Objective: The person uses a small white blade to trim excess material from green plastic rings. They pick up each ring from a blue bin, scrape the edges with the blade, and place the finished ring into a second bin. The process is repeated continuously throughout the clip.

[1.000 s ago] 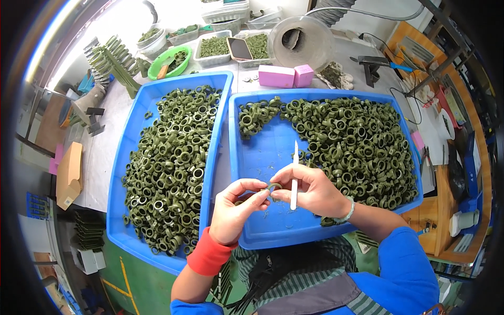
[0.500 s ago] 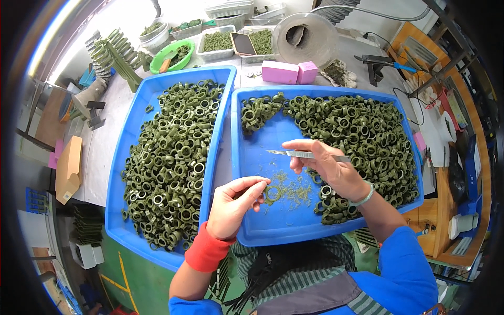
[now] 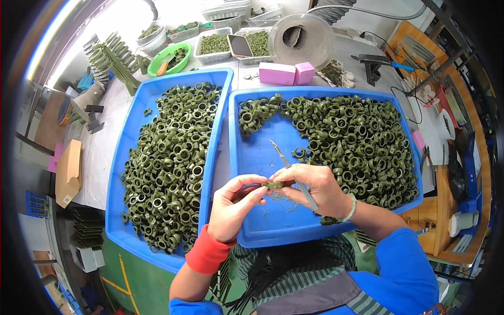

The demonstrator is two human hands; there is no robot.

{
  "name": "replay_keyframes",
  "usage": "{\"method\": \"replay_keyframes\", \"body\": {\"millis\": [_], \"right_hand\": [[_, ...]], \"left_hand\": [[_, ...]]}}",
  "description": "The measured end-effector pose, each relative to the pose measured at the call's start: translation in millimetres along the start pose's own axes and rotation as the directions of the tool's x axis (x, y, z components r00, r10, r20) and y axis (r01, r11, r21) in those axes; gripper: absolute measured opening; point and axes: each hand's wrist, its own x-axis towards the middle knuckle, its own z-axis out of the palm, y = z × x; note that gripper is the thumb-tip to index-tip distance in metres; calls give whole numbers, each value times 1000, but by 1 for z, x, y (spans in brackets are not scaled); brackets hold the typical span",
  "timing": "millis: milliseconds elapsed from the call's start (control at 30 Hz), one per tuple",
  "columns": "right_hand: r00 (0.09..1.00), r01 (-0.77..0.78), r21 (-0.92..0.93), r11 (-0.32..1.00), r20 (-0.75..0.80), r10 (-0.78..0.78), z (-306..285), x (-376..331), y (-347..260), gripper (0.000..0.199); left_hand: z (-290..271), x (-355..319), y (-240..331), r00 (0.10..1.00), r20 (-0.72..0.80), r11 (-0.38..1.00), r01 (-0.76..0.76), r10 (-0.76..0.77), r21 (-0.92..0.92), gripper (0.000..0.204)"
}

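Note:
Over the right blue tray (image 3: 252, 231), my left hand (image 3: 233, 205) pinches a small olive-green ring (image 3: 273, 185) between thumb and fingertips. The ring is seen nearly edge-on. My right hand (image 3: 315, 186) grips a scalpel (image 3: 306, 196) with a metal handle, its blade pointing up and away to the left. Fingertips of my right hand also touch the ring's right side. Thin green shavings (image 3: 286, 203) lie on the tray bottom under my hands. Heaped rings (image 3: 352, 131) like this one fill the tray's right and far parts.
A second blue tray (image 3: 118, 210) full of green rings stands at the left. Behind the trays are pink blocks (image 3: 277, 74), a phone (image 3: 240, 45) leaning on clear tubs of green pieces, a green basin (image 3: 155, 67) and a clear container (image 3: 315, 50). A cardboard box (image 3: 68, 173) sits at far left.
My right hand has come down and left to meet the left hand at the ring. The scalpel has swung from nearly level to pointing away. The ring has turned from face-on to edge-on.

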Motion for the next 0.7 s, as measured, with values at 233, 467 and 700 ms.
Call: {"method": "replay_keyframes", "body": {"millis": [233, 467, 700], "right_hand": [[996, -76, 52, 996, 48, 73, 1, -2, 0, 10], [989, 123, -402, 907, -22, -144, 23, 66, 61, 18], [950, 277, -737, 617, 116, -288, 40, 119, 119, 28]], "left_hand": [[-3, -1, 1, 1000, -24, 1000, -1, 1, -5, 25], [-23, 4, 16, 994, -87, 921, 25, -64, -388, 28], [-28, 11, 12, 998, -8, 845, 50, -65, -532, 30]]}}
